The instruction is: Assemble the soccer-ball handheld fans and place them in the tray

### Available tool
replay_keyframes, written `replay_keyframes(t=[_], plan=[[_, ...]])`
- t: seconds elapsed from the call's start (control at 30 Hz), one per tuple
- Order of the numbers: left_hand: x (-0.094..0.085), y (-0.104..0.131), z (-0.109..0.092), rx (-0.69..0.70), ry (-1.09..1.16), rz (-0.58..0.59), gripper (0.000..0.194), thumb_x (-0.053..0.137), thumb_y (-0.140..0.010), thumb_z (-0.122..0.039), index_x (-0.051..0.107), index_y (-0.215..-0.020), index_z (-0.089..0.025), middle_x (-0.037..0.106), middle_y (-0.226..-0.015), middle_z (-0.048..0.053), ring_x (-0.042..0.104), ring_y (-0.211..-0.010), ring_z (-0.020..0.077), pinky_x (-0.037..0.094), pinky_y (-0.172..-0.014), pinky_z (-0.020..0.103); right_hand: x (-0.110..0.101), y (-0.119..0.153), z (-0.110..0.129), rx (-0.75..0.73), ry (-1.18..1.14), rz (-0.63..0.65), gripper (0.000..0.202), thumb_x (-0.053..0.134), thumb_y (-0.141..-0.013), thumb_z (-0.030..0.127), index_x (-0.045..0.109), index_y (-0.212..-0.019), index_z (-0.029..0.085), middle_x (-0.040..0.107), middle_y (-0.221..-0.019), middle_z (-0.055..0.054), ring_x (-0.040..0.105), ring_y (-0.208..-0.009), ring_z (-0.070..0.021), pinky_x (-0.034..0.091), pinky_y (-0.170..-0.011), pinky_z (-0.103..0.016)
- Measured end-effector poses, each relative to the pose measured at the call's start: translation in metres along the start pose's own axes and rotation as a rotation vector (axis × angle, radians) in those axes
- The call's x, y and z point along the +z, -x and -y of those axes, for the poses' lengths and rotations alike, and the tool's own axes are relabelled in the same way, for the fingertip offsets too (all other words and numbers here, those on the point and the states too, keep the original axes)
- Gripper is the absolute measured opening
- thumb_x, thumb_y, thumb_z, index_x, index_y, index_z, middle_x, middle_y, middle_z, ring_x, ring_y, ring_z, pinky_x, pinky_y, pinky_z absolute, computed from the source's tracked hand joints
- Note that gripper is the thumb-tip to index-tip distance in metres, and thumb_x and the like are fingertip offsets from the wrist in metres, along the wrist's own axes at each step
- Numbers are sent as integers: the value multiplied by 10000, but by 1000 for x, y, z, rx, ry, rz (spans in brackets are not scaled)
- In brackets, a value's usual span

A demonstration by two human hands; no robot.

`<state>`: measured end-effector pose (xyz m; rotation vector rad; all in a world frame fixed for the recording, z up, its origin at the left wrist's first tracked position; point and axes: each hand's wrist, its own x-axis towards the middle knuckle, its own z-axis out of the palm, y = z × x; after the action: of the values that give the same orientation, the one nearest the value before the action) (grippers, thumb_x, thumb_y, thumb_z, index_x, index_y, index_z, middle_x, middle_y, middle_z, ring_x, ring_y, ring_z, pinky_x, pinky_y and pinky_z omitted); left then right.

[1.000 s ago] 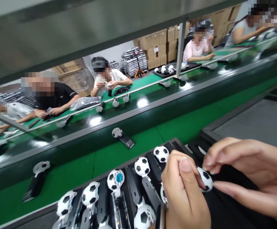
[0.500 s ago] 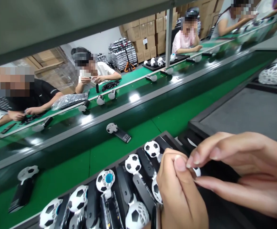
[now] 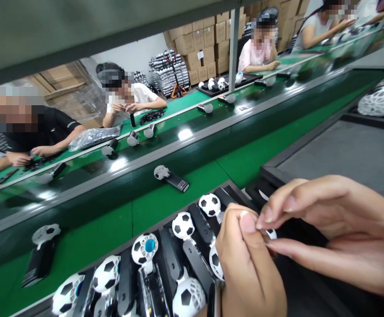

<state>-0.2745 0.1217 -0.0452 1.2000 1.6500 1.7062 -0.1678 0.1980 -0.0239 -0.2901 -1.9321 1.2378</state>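
Head view. The left hand (image 3: pixel 249 268) is closed around a football-patterned handheld fan (image 3: pixel 216 263), whose white-and-black head shows at the hand's left edge; most of the body is hidden by the fingers. The right hand (image 3: pixel 330 233) meets it from the right, thumb and forefinger pinched narrowly on a small white-and-black piece (image 3: pixel 271 234) held just right of the left thumb tip. That piece lies between the two hands, touching both. The fan's long axis cannot be told. Beneath the hands, a black tray (image 3: pixel 234 190) carries more football fans (image 3: pixel 183 225) in a row running left. Farther off, a single fan (image 3: pixel 171 177) lies on the green conveyor belt (image 3: pixel 89 246). Other people work at the far side.
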Motion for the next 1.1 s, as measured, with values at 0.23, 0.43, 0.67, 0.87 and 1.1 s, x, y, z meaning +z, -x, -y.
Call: replay_keyframes(t=[0.23, 0.43, 0.67, 0.87, 1.1], plan=[[-6, -1, -8, -92, -14, 58, 351, 259, -991, -390, 457, -757, -218, 484, -687, -21, 476, -666, 107, 396, -634, 210, -2, 0, 1, 19, -16, 11, 476, 678, -777, 40, 497, -1115, 322, 623, -967, 12, 651, -889, -148, 580, -793, -239], [-5, -1, -12, -140, 6, 62, 374, 257, -981, -435, 464, -758, -218, 477, -672, -21, 469, -648, 107, 400, -616, 208, -2, -2, 2, 26, -24, 22, 479, 674, -776, 29, 498, -1116, 316, 623, -950, 6, 649, -877, -150, 581, -777, -238], [-14, -6, -17, -145, 59, 136, 354, 240, -994, -337, 444, -739, -202, 450, -649, -21, 456, -607, 109, 381, -604, 243, -5, -5, 6, 4, -53, 22, 511, 715, -738, 53, 519, -1133, 310, 599, -955, 0, 624, -859, -147, 568, -778, -229], [-17, -3, -26, 27, 114, -84, 199, 421, -809, -61, 522, -879, -217, 540, -822, 8, 549, -781, 147, 436, -746, 289, -19, -70, -14, 122, 109, -28, 168, 631, -845, 322, 570, -971, 230, 624, -879, -25, 611, -822, -150, 519, -732, -237], [-21, 13, -8, 330, 100, -47, 230, 425, -638, -16, 550, -643, -210, 443, -499, -32, 479, -511, 108, 411, -543, 236, 28, -180, -139, 703, 644, 630, 433, 683, -717, 532, 637, -812, 112, 655, -822, -103, 621, -822, -253, 472, -660, -292]])
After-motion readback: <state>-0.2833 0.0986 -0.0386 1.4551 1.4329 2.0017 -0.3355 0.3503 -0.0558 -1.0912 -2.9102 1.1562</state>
